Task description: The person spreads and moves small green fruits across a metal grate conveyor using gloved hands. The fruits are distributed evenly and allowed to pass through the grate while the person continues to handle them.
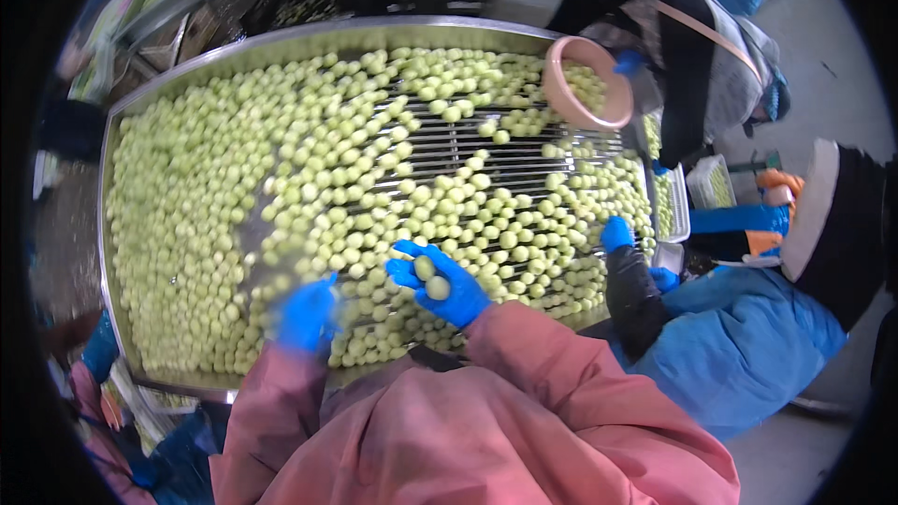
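Observation:
Many round pale green fruits lie over a large metal sorting table with a raised rim and a grate of bars. My right hand, in a blue glove, is palm up above the near side of the table, with a couple of green fruits resting on its palm and fingers. To its left, my blue-gloved left hand is blurred over the fruits near the table's front edge; whether it holds anything cannot be told.
A pink plastic bowl with fruits tilts over the far right corner beside a co-worker's gloved hand. Another co-worker's gloved hand reaches in from the right. White baskets of fruits stand past the right rim.

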The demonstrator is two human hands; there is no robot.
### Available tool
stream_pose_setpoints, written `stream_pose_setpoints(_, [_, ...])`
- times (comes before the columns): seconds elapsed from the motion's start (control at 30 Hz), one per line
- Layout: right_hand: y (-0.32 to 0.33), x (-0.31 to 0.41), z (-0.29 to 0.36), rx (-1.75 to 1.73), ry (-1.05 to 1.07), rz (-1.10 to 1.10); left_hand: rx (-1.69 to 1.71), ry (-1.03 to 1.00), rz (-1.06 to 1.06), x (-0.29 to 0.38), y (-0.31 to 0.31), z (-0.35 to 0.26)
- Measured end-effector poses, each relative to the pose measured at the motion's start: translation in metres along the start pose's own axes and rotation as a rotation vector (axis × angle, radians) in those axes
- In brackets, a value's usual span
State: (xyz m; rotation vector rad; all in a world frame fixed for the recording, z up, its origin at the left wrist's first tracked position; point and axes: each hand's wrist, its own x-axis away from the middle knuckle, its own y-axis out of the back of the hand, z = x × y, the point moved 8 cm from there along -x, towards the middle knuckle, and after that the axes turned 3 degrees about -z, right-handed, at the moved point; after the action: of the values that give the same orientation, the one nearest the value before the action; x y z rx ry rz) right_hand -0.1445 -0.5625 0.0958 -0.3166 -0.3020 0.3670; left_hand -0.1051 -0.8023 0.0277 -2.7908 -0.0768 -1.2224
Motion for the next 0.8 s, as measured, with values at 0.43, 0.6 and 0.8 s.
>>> stream_pose_setpoints(0.43, [0.131,0.015,0.058,-0.753,0.273,-0.302,-0.811,-1.404,0.174,0.075,-0.364,-0.167])
stream_pose_setpoints(0.6, [0.201,0.009,0.104,-1.240,0.372,-0.490,-0.800,-1.412,0.366,0.082,-0.408,-0.166])
stream_pose_setpoints(0.8, [0.336,-0.067,0.175,-1.411,0.504,-0.457,-0.802,-1.232,0.148,0.037,-0.347,-0.171])
